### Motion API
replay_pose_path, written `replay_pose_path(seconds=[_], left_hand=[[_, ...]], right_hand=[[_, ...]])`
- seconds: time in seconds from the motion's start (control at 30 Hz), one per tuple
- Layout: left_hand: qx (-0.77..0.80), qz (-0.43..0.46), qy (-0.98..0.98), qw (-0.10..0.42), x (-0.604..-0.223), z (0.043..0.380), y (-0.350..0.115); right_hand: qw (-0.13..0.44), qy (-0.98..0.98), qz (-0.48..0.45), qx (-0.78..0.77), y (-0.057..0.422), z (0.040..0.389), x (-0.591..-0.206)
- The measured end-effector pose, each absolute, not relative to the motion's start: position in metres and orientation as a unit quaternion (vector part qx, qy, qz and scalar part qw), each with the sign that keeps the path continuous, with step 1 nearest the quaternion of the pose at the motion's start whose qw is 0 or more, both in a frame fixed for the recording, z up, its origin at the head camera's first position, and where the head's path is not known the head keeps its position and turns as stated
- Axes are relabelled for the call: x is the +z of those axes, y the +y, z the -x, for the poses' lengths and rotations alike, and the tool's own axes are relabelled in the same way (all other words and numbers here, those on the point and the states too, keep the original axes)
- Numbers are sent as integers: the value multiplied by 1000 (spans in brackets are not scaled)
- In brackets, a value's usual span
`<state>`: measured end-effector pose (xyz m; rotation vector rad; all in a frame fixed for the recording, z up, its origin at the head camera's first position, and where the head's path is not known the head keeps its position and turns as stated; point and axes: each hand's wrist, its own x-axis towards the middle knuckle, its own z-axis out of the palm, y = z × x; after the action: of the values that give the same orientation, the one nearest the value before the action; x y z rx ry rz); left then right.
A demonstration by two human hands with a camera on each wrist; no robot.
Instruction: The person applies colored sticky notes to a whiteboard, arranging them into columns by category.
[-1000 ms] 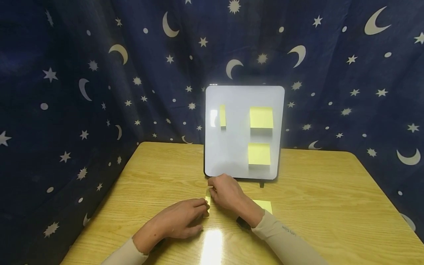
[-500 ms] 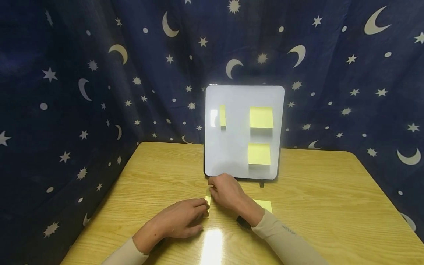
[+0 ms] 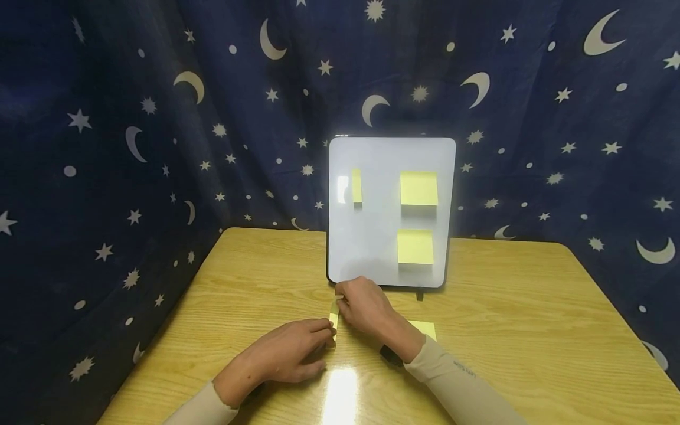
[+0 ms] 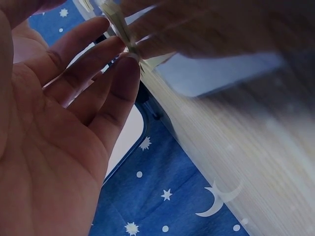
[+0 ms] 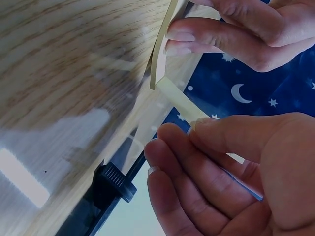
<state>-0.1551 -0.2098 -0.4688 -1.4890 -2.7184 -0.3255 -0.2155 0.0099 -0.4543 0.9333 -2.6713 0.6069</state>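
A narrow pad of yellow sticky notes (image 3: 333, 336) lies on the table in front of the whiteboard, seen edge-on in the right wrist view. My left hand (image 3: 294, 351) presses its fingertips against the pad, the thumb apart from it. Between thumb and fingers, my right hand (image 3: 366, 307) pinches the far end of the pad's top sticky note (image 5: 179, 101), which bends up away from the rest. In the left wrist view, the fingertips (image 4: 129, 66) meet the pad's side (image 4: 117, 22).
The whiteboard (image 3: 372, 236) stands upright at the back, bearing a narrow sticky note (image 3: 357, 186) and two wide ones, an upper (image 3: 418, 189) and a lower (image 3: 415, 247). Another yellow sticky note (image 3: 425, 329) lies on the wooden table (image 3: 510, 319), partly behind the right forearm. A starry curtain (image 3: 265, 118) surrounds the table.
My right hand has shifted very slightly toward the whiteboard with the pinched note end. My left hand has stayed in place on the pad.
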Motion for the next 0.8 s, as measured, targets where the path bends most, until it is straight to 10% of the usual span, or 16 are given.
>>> replay_pose_path(seconds=[0.8], left_hand=[[-120,470,-875,6,-468,156,-211]], right_hand=[[131,-919,-294,228,11,215,-444]])
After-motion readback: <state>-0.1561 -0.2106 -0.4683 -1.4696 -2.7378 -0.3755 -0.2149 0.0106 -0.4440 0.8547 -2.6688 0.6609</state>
